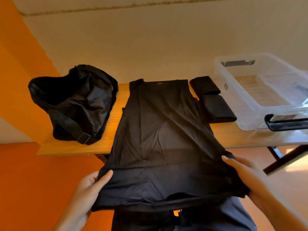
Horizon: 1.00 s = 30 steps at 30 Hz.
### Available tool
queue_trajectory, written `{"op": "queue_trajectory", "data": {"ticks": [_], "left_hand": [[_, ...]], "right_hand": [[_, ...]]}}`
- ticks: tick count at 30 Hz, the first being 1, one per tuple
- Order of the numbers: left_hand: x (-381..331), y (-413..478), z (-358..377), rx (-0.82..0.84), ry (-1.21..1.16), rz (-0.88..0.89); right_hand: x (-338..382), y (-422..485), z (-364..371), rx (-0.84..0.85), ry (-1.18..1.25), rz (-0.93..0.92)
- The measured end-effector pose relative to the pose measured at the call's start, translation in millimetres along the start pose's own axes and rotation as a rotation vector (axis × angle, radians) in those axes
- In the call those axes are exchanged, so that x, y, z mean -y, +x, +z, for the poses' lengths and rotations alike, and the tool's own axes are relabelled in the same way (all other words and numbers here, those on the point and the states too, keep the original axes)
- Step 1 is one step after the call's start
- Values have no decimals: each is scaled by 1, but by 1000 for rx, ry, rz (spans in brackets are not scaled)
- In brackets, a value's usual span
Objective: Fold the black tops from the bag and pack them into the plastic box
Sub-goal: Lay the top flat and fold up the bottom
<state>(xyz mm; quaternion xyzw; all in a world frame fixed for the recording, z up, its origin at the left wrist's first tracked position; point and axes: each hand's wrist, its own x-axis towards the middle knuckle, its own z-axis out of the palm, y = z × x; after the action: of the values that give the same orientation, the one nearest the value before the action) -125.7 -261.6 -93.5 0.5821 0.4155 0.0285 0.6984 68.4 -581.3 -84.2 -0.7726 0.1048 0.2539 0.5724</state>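
A black sleeveless top (pixel 160 124) lies spread lengthwise on the wooden table (pixel 116 99), neck at the far edge, its hem hanging past the near edge. My left hand (pixel 93 182) pinches the hem's left corner, thumb on top. My right hand (pixel 241 170) grips the right corner the same way. The hem is lifted off the table between them. Two folded black tops (pixel 211 99) lie in a row right of the spread one. The black bag (pixel 73 104) slumps open at the table's left end. The clear plastic box (pixel 260 90) stands at the right with only the table showing through its bottom.
The box's dark handle clip (pixel 286 124) faces the near edge. A plain wall rises right behind the table. Black table legs (pixel 283 157) angle down at the right. Orange floor lies to the left and below.
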Motion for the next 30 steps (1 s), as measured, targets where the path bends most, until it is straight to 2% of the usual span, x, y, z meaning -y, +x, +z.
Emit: {"op": "queue_trajectory", "data": {"ticks": [4,8,11,13,16,18,20,22,24,27,30], "left_hand": [[-68,12,19,-88,-102,138],[-165,62,36,-34,-168,193],[-224,97,47,-8,-313,132],[-256,120,54,9,-427,83],[-307,156,68,65,-701,16],[-351,170,79,80,-829,39],[-405,173,83,113,-885,202],[-454,162,80,212,-943,401],[-479,143,71,273,-991,522],[-477,119,53,351,-1090,581],[-444,102,40,328,-1001,625]], "right_hand": [[73,20,5,88,123,-5],[164,68,10,186,237,-54],[216,101,13,146,235,-99],[245,120,18,179,274,-34],[297,156,31,168,426,7],[343,170,41,135,565,-17],[391,171,45,130,650,-127],[436,164,38,138,713,-316],[461,148,27,144,758,-470],[461,126,5,135,737,-596],[430,112,-7,139,721,-653]]}}
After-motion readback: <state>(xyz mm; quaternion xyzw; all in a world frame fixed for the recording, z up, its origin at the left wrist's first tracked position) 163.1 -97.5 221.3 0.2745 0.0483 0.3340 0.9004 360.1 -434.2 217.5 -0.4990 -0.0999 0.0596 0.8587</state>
